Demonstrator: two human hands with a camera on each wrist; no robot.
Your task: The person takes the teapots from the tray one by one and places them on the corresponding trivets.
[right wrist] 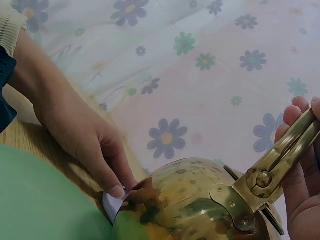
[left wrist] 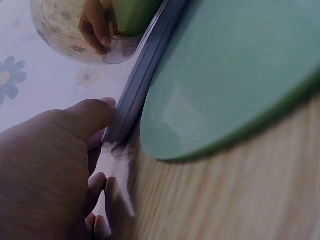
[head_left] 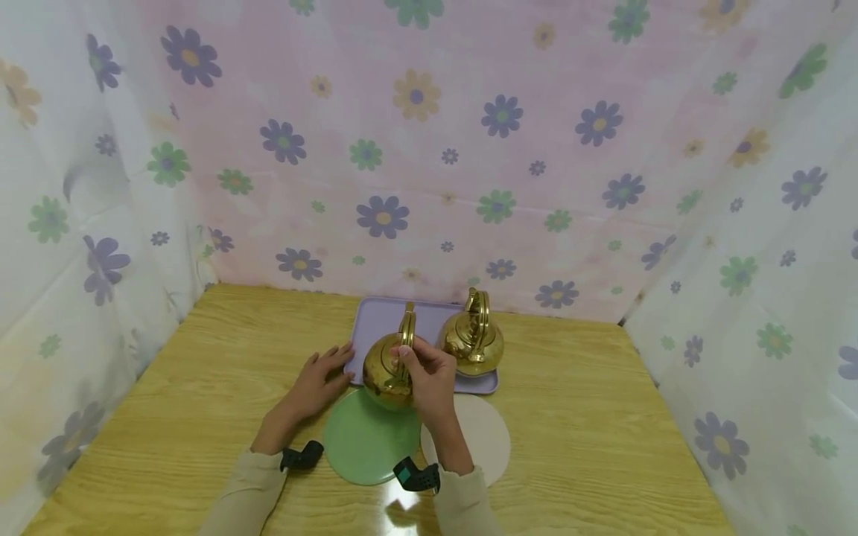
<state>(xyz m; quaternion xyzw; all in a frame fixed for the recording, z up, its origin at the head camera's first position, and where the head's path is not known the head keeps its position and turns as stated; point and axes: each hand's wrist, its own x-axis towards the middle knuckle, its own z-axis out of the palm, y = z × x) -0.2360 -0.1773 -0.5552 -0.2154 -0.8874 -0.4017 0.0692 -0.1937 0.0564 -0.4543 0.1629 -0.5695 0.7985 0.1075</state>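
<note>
The right hand [head_left: 434, 380] grips the handle of a shiny gold teapot [head_left: 385, 372], its fingers curled round the handle in the right wrist view [right wrist: 305, 170]. The teapot is over the front left part of a lilac tray [head_left: 377, 320], close to the green round plate [head_left: 369, 443]; whether it touches the tray cannot be told. The left hand [head_left: 322, 383] touches the tray's left edge with fingers spread, the thumb at its rim in the left wrist view [left wrist: 55, 150]. A second gold teapot [head_left: 472, 344] stands on the tray's right side.
A white round plate [head_left: 485, 439] lies right of the green one, partly behind the right forearm. Both plates are on the wooden table [head_left: 576, 417], in front of the tray. Flowered cloth [head_left: 429, 149] hangs behind the table and at both sides.
</note>
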